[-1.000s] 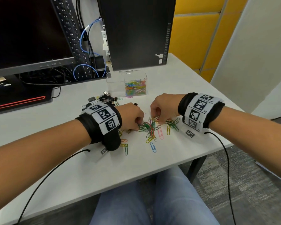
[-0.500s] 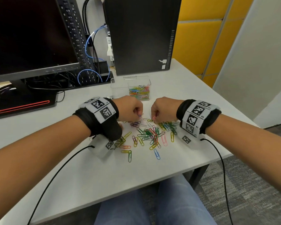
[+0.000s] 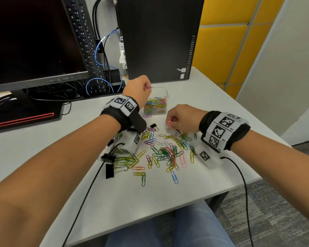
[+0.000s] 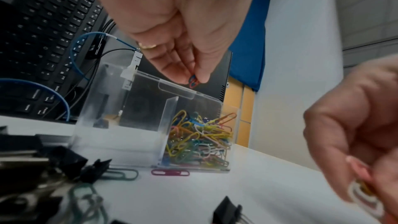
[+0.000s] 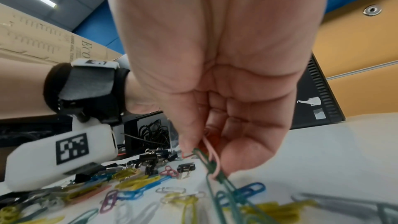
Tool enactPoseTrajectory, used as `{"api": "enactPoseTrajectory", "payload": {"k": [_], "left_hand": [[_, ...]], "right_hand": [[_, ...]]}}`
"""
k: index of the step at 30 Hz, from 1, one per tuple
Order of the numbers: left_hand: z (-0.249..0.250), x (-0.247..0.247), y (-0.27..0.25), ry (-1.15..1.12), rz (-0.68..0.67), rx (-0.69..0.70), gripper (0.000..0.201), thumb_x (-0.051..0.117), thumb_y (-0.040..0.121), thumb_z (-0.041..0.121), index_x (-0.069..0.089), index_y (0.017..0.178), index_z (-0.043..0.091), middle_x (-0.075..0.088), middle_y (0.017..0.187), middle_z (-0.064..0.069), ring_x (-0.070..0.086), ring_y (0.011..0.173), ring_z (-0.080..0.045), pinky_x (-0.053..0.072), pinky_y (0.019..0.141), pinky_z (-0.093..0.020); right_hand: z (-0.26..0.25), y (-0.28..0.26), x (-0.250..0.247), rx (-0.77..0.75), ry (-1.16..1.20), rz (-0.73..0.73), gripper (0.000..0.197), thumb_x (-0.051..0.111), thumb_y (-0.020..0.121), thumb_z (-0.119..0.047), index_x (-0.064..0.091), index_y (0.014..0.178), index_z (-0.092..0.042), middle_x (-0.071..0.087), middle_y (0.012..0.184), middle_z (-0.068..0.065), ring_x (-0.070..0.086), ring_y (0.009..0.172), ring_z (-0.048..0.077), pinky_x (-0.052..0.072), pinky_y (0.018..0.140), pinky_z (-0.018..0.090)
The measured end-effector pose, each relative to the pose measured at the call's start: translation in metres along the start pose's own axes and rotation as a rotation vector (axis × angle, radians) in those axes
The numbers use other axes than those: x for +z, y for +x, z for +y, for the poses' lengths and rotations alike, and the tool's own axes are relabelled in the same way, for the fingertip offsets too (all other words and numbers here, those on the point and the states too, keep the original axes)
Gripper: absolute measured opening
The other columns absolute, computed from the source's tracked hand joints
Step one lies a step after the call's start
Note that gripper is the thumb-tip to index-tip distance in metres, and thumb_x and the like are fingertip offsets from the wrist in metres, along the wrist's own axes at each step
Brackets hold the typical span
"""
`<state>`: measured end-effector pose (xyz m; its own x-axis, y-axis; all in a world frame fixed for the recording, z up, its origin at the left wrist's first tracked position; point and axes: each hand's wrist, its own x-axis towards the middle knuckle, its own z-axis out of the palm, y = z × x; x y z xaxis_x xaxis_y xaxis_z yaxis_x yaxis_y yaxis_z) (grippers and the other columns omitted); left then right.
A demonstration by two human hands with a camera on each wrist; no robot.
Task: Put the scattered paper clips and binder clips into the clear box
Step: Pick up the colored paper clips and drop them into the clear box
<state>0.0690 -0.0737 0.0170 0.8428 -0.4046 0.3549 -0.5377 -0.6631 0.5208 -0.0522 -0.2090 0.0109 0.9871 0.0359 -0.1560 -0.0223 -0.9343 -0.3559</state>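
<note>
The clear box stands near the computer tower, its right compartment part full of coloured paper clips. My left hand hovers over the box's rim, pinching a few paper clips at its fingertips. My right hand is raised just above the table in front of the box and pinches a small bunch of paper clips, pink, white and green. Many coloured paper clips lie scattered on the white table. Black binder clips lie at the pile's left.
A black computer tower stands right behind the box. A monitor, an upright keyboard and blue and black cables fill the back left. The table's front edge is close to the pile; my knees show below it.
My left hand rose from the pile and moved back over the box with clips. My right hand lifted slightly off the pile with its own clips.
</note>
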Motion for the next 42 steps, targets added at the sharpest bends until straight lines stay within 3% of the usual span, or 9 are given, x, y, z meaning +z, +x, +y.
{"api": "enactPoseTrajectory", "payload": {"k": [5, 9, 14, 17, 20, 27, 32, 38, 42], "left_hand": [[-0.003, 0.007, 0.005, 0.04, -0.078, -0.025, 0.005, 0.059, 0.086, 0.015, 0.061, 0.09, 0.017, 0.062, 0.082, 0.002, 0.062, 0.086, -0.022, 0.052, 0.085, -0.038], [-0.007, 0.004, 0.004, 0.104, -0.15, 0.036, 0.018, 0.055, 0.091, 0.022, 0.069, 0.097, 0.013, 0.07, 0.098, -0.005, 0.063, 0.094, -0.023, 0.051, 0.084, -0.033], [-0.008, -0.002, -0.002, 0.162, -0.213, 0.08, 0.026, 0.054, 0.092, 0.031, 0.071, 0.102, 0.014, 0.07, 0.1, -0.005, 0.061, 0.088, -0.02, 0.045, 0.076, -0.027], [-0.011, -0.004, -0.005, 0.193, -0.202, 0.116, 0.022, 0.054, 0.091, 0.019, 0.071, 0.105, 0.015, 0.069, 0.109, -0.005, 0.062, 0.098, -0.02, 0.045, 0.083, -0.026], [-0.011, -0.007, -0.009, 0.173, -0.201, 0.12, 0.024, 0.053, 0.092, 0.014, 0.071, 0.107, 0.013, 0.07, 0.111, -0.004, 0.062, 0.102, -0.019, 0.043, 0.089, -0.022], [-0.011, -0.015, -0.017, 0.114, -0.196, 0.109, 0.017, 0.061, 0.088, 0.015, 0.074, 0.099, 0.013, 0.072, 0.101, -0.003, 0.058, 0.088, -0.009, 0.038, 0.081, -0.014], [-0.01, -0.019, -0.018, 0.141, -0.177, 0.1, 0.015, 0.062, 0.086, 0.017, 0.073, 0.095, 0.012, 0.072, 0.096, -0.004, 0.055, 0.081, -0.009, 0.039, 0.078, -0.017], [-0.007, -0.024, -0.031, 0.242, -0.248, 0.135, 0.025, 0.051, 0.092, 0.025, 0.069, 0.107, 0.017, 0.07, 0.109, -0.003, 0.062, 0.1, -0.02, 0.048, 0.089, -0.029], [-0.001, -0.029, -0.046, 0.354, -0.372, 0.129, 0.035, 0.046, 0.095, 0.032, 0.058, 0.126, 0.021, 0.061, 0.128, -0.006, 0.056, 0.115, -0.026, 0.046, 0.098, -0.038]], "right_hand": [[0.001, 0.01, -0.016, 0.004, 0.124, 0.187, 0.007, 0.059, 0.092, -0.014, 0.066, 0.093, -0.012, 0.06, 0.073, -0.001, 0.056, 0.057, 0.011, 0.049, 0.061, 0.023], [0.0, 0.022, -0.029, 0.007, 0.186, 0.312, 0.014, 0.059, 0.092, -0.015, 0.069, 0.098, -0.008, 0.065, 0.078, 0.004, 0.065, 0.07, 0.02, 0.057, 0.074, 0.031], [-0.006, 0.039, -0.044, -0.003, 0.308, 0.471, 0.013, 0.061, 0.091, -0.016, 0.068, 0.099, -0.008, 0.066, 0.081, 0.006, 0.064, 0.065, 0.016, 0.053, 0.062, 0.02], [-0.011, 0.051, -0.049, -0.011, 0.364, 0.573, 0.015, 0.059, 0.093, -0.018, 0.067, 0.101, -0.01, 0.066, 0.082, 0.004, 0.066, 0.068, 0.016, 0.05, 0.059, 0.016], [-0.017, 0.062, -0.047, -0.007, 0.423, 0.618, 0.014, 0.06, 0.092, -0.019, 0.067, 0.102, -0.012, 0.068, 0.083, 0.003, 0.069, 0.07, 0.016, 0.055, 0.066, 0.02], [-0.017, 0.072, -0.033, -0.02, 0.213, 0.494, 0.004, 0.068, 0.084, -0.018, 0.065, 0.085, -0.018, 0.063, 0.082, -0.003, 0.06, 0.079, 0.014, 0.053, 0.077, 0.029], [-0.02, 0.061, -0.034, -0.034, 0.077, 0.372, 0.02, 0.068, 0.086, -0.022, 0.072, 0.102, -0.011, 0.069, 0.103, 0.004, 0.062, 0.096, 0.018, 0.048, 0.088, 0.027], [-0.016, 0.037, -0.036, -0.01, 0.067, 0.408, 0.016, 0.058, 0.089, -0.013, 0.073, 0.091, -0.009, 0.071, 0.096, 0.005, 0.06, 0.084, 0.015, 0.045, 0.076, 0.023], [-0.007, 0.014, -0.027, 0.018, -0.087, 0.184, 0.022, 0.052, 0.09, -0.012, 0.074, 0.093, -0.005, 0.072, 0.098, 0.008, 0.061, 0.086, 0.02, 0.042, 0.074, 0.023]]}}
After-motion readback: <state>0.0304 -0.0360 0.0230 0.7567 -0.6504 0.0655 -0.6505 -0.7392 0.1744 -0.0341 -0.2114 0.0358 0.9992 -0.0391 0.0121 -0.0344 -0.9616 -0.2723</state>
